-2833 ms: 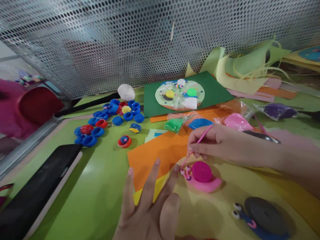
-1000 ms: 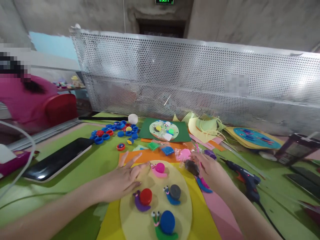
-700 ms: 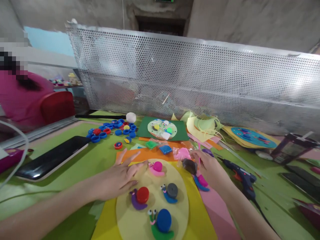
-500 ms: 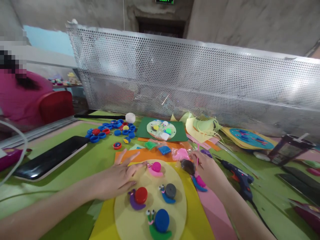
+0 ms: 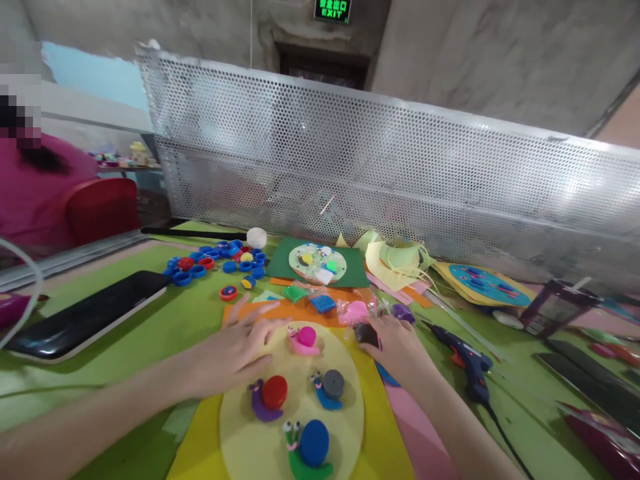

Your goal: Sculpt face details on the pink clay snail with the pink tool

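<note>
Pink snail (image 5: pixel 305 339) between both hands (image 5: pixel 235 350) (image 5: pixel 400 343)

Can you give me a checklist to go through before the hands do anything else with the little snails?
1. Four snails on the pale yellow oval: ok; pink snail, purple snail, blue snail and green snail.
2. Green snail has two eyes: ok.
3. Left hand leaves the pink snail uncovered: ok; fingers spread beside it.
4. Right hand gripping the dark packet: cannot tell; it is right at it.
5. Blue piece by the right hand fully visible: not ok, partly covered.
6. Glue gun apart from both hands: ok.
</note>
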Tool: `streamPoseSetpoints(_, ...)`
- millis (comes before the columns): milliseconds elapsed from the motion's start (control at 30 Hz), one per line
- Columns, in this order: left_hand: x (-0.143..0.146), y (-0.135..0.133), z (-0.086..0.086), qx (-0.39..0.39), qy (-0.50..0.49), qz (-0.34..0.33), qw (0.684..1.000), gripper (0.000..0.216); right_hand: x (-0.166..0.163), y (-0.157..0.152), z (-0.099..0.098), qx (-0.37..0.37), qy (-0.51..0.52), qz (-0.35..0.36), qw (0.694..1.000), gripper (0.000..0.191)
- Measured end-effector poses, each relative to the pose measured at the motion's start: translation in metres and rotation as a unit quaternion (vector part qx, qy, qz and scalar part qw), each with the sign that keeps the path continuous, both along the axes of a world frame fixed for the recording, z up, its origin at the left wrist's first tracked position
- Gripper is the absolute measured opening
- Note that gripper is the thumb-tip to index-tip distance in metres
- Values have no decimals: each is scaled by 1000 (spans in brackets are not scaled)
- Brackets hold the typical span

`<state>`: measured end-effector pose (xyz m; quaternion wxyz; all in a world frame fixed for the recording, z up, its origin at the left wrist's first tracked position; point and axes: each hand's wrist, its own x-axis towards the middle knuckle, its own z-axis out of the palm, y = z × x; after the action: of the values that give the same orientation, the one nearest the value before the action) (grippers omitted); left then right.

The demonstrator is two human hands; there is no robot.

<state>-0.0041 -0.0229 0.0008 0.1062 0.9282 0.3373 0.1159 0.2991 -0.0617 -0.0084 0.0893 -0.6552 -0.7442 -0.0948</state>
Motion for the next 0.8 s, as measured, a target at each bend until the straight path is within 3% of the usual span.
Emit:
streamPoseSetpoints(133,7,-10,-5,15,-79,6,997,27,-11,-4,1,79,37,92,992,24)
streamPoseSetpoints(400,19,-31,-13,3,-251,-15,968,16,-47,-29,7,210,95,271,935,27)
streamPoseSetpoints(567,22,-33,-16,-49,-321,-7,946,13,-54,-35,10,230,97,308,918,26)
streamPoseSetpoints(800,24,-37,-13,-121,-366,55,921,18,-58,-40,12,219,94,321,917,27)
